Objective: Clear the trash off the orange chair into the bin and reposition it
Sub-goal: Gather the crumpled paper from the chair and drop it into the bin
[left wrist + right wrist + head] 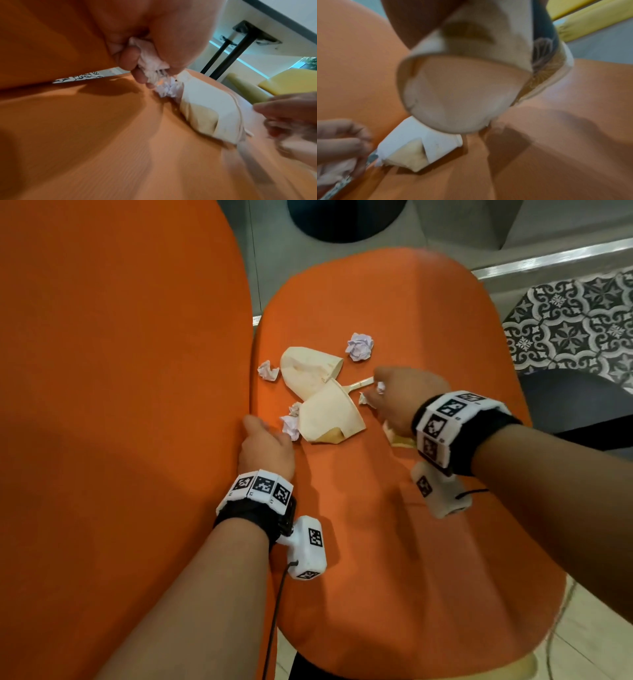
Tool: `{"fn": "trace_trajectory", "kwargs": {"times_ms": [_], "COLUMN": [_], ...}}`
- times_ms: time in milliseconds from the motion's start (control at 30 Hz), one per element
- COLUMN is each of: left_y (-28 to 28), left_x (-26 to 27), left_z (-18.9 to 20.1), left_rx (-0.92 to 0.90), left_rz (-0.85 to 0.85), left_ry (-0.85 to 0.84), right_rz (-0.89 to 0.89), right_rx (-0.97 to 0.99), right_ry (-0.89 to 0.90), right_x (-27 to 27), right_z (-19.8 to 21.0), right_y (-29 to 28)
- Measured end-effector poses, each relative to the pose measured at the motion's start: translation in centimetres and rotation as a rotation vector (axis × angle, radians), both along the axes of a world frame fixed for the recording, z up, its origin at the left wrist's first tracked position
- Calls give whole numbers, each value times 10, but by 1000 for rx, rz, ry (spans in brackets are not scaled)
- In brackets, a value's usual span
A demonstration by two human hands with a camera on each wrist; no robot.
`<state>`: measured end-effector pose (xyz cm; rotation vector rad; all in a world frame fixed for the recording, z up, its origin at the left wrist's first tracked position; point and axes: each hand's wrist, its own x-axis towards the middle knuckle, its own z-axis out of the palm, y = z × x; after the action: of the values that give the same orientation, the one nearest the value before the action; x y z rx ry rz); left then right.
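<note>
The orange chair seat [376,542] carries two crushed paper cups [310,371] [330,414], a pale utensil handle [359,384] and several crumpled paper balls, one at the back [359,346]. My left hand [265,441] sits at the seat's left by the chair back [120,405]. Its curled fingers pinch crumpled white paper [150,65], and another ball [168,88] lies just beyond. My right hand [380,392] is right of the cups. It grips a paper cup [462,88] in the palm and paper scraps [379,387] at the fingers.
A dark round container [346,217] stands on the grey floor beyond the seat. Patterned tiles [565,330] and a dark seat [575,405] lie to the right. Yellow furniture [283,79] and black table legs [228,54] show in the left wrist view.
</note>
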<state>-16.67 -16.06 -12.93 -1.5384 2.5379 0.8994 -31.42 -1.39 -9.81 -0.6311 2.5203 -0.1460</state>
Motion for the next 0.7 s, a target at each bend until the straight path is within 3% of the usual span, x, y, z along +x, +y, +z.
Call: {"fn": "trace_trajectory", "kwargs": {"times_ms": [167, 233, 467, 700], "left_y": [-18, -19, -8, 0], "left_x": [-27, -33, -34, -32], "left_z": [-12, -17, -18, -18], "left_rx": [110, 142, 228, 252], "left_rz": [-420, -474, -252, -232], "left_ry": [-177, -187, 48, 36], "right_rz": [141, 133, 49, 41], "right_rx": [36, 54, 14, -30], "right_ry": [-10, -8, 22, -31], "right_x": [-8, -10, -4, 0], "right_z": [-20, -28, -40, -32], "right_y": [-21, -20, -11, 2]}}
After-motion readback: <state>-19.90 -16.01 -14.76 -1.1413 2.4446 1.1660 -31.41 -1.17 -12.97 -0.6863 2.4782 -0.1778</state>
